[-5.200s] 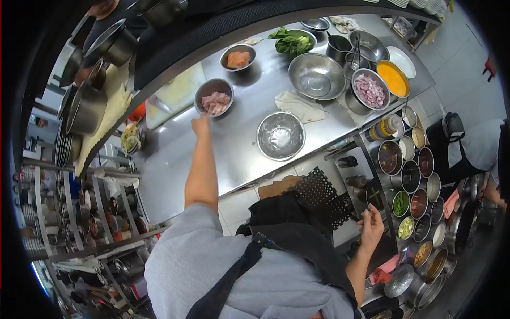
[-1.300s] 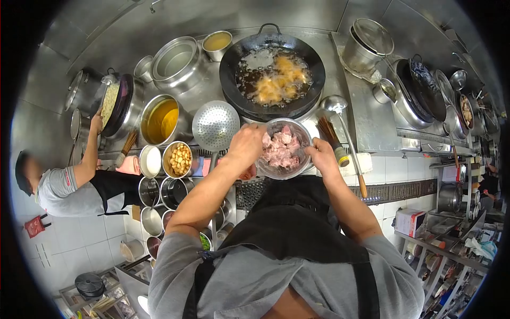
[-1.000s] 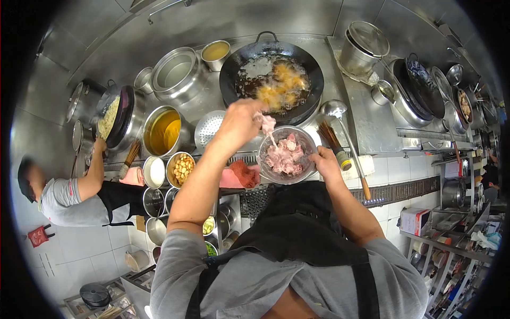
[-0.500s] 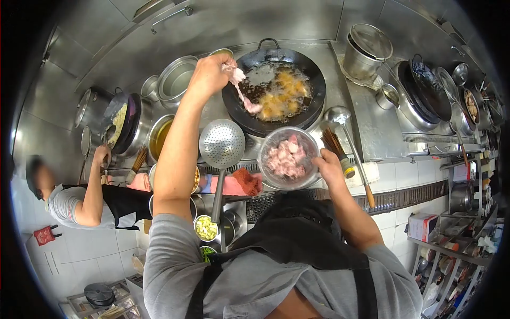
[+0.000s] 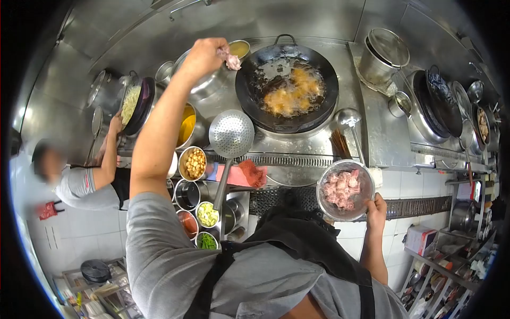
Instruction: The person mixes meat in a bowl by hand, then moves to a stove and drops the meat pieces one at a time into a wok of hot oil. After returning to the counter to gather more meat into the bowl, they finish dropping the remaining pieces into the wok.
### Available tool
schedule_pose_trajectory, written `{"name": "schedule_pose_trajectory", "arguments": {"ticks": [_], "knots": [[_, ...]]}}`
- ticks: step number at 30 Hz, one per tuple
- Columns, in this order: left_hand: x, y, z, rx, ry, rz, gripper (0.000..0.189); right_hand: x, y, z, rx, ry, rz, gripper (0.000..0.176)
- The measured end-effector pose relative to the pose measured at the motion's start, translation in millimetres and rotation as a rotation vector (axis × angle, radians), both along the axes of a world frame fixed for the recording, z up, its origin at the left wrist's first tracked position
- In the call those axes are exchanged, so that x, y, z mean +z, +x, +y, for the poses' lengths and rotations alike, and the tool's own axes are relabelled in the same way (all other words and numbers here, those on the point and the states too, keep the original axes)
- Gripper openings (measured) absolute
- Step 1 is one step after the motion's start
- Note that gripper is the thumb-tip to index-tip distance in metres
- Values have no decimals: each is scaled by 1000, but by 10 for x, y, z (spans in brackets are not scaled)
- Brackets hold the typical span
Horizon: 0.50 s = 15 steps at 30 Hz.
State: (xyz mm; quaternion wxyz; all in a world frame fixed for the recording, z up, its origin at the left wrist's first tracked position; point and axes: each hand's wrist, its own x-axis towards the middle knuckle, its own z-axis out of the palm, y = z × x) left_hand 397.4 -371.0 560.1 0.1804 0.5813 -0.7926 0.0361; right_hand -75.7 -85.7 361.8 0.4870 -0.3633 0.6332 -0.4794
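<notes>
My left hand [image 5: 208, 56] is raised beside the left edge of a black wok [image 5: 244, 101], closed around a piece of raw meat [image 5: 232, 62] that hangs from the fingers. Bubbling oil with golden frying pieces [image 5: 295, 90] fills the wok's middle. My right hand [image 5: 376, 210] grips the rim of a metal bowl [image 5: 363, 210] and holds it out low on the right, away from the wok. Chunks of raw meat [image 5: 341, 189] lie in that bowl. In front of the wok, to its left, is a perforated skimmer [image 5: 231, 133].
A long-handled ladle [image 5: 349, 118] and a bristle brush [image 5: 339, 143] rest right of the wok. Small containers with diced food [image 5: 195, 163], chopped greens and sauce stand at the left. A co-worker [image 5: 85, 183] reaches toward another wok. Stacked woks [image 5: 441, 101] sit far right.
My left hand has drawn back left from above the wok's edge; the long strip of meat that dangled there is gone from view. My right hand has carried the bowl right and toward me.
</notes>
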Motion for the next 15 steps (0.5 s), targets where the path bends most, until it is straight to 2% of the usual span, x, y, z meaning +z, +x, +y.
{"name": "schedule_pose_trajectory", "arguments": {"ticks": [4,5,7,9,11,14,15], "knots": [[-68,-21,154,73,40,56,19,-172,-180,48,23,-40,38,4],[-212,-40,194,78,46,55,19,-171,-192,110,23,-26,10,4],[-542,-55,117,206,319,302,18,-157,-186,117,15,-41,-13,7],[-958,-33,27,92,222,136,19,-169,-165,188,-27,-60,-40,5],[-1353,-39,-143,104,244,70,18,-189,-265,297,-4,-21,-14,6],[-1895,-53,-568,174,285,102,13,-109,-218,376,-30,37,2,22],[-1966,-132,-687,258,378,113,15,-43,-155,368,-54,28,11,22]]}}
